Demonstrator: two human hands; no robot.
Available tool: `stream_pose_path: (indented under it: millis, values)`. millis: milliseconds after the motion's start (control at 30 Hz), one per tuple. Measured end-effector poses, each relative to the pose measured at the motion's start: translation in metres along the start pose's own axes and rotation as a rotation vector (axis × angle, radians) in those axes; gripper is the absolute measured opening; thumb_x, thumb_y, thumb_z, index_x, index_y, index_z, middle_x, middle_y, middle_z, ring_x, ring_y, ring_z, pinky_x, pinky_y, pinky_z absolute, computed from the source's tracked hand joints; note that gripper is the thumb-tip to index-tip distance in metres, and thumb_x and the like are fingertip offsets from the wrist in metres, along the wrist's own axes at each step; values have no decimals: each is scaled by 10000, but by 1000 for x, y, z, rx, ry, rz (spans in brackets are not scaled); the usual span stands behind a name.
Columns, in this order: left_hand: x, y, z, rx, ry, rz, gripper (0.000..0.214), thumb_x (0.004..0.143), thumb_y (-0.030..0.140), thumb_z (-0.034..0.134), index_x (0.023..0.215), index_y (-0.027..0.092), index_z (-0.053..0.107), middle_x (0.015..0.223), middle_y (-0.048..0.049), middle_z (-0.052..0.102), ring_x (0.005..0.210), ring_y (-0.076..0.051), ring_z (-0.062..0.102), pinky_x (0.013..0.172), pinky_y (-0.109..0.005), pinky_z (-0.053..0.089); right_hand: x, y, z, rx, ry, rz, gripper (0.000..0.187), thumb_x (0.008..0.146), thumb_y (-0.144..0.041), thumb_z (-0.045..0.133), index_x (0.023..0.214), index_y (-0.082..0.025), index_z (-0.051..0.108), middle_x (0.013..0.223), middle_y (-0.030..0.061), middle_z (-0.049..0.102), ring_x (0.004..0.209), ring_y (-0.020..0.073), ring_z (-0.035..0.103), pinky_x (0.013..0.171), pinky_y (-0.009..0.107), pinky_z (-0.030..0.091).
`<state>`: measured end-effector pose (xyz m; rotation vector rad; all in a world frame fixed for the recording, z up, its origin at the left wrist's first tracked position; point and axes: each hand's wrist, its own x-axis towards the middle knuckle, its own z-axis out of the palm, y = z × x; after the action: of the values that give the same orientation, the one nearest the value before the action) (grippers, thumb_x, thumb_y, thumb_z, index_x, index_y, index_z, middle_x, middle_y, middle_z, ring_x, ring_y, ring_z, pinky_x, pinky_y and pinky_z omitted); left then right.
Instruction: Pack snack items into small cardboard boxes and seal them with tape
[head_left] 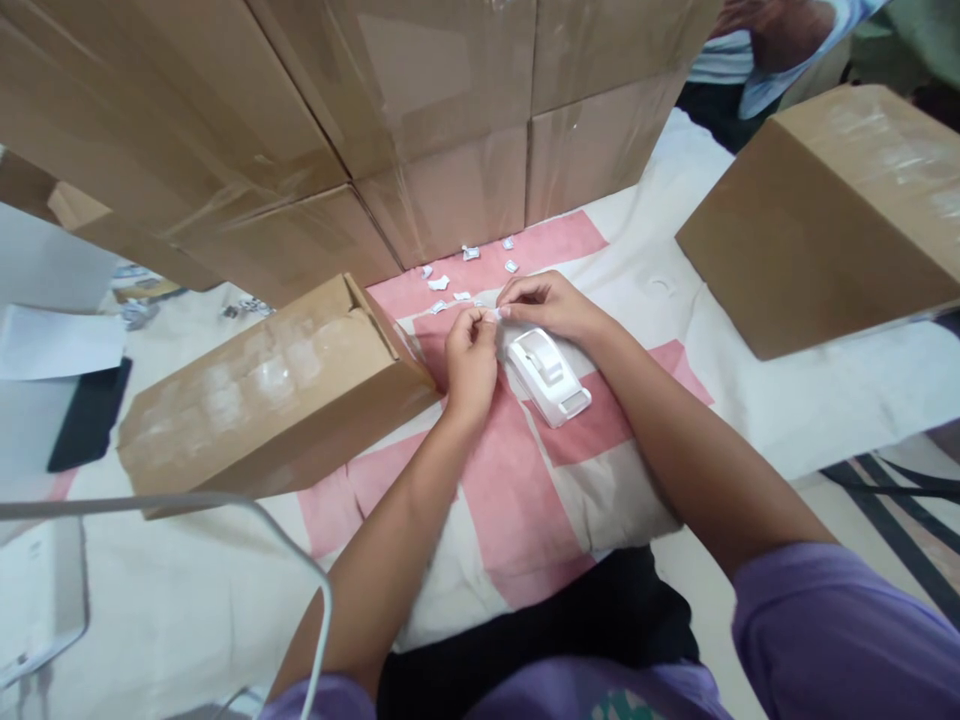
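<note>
Head view: the left hand [472, 357] and right hand [553, 304] are close together over a pink-and-off-white cloth [517, 490], their fingertips pinching a small white piece [496, 314] between them. A white tape dispenser [550, 376] lies just beside them, on the body side of the right hand; small white slips [439, 284] are scattered beyond the fingers, towards the foot of the stacked cartons [450, 195]. This stack bounds the working area at the far side; a taped carton [277, 400], set obliquely, bounds it at the left, one end near the left hand. To the right, a broad stretch of pale cloth extends to a separate carton [810, 240], well apart from the hands. The cloth's front edge lies near the person's lap. Clear tape crosses the cartons, whose contents are hidden. A co-worker's sleeve [791, 55] shows at upper right.
</note>
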<state>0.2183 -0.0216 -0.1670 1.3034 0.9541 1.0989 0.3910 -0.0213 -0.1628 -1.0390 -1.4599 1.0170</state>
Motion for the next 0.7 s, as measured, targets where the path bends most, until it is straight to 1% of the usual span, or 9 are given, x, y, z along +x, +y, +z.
stream_pose_path:
  millis: [100, 267, 500, 600, 700]
  values:
    - [0, 0, 0, 6, -25, 24, 238, 925, 415, 673, 808, 223, 596, 753, 1, 559, 742, -156, 526, 677, -247, 436, 0, 1, -2, 22, -22, 1, 328, 763, -485, 842, 791, -170, 754, 819, 27, 712, 771, 164, 629, 743, 278, 493]
    - [-1, 2, -1, 10, -31, 12, 231, 923, 369, 679, 780, 216, 581, 744, 9, 548, 732, -150, 521, 679, -243, 423, 0, 0, -5, 43, -64, 24, 370, 764, -510, 843, 790, -158, 731, 786, 21, 685, 736, 152, 609, 721, 269, 481]
    - [-4, 5, 2, 46, -20, 14, 170, 940, 226, 605, 778, 195, 564, 728, 22, 525, 694, -123, 488, 666, -217, 395, 0, 3, -5, 47, -73, 6, 388, 771, -511, 852, 763, -160, 687, 745, -2, 643, 705, 138, 573, 698, 257, 455]
    - [-4, 8, 0, 23, 12, -5, 162, 941, 237, 605, 792, 197, 555, 689, 36, 491, 633, -103, 466, 596, -194, 381, -1, 2, -6, 49, -55, 18, 393, 778, -523, 846, 763, -163, 689, 750, 5, 650, 711, 141, 578, 704, 259, 462]
    - [-1, 10, -4, -105, 61, -99, 135, 953, 244, 576, 830, 212, 530, 605, 61, 429, 504, -92, 400, 467, -188, 327, -2, 0, -7, 73, 18, 2, 396, 782, -534, 843, 759, -169, 692, 792, 29, 685, 769, 160, 615, 763, 278, 486]
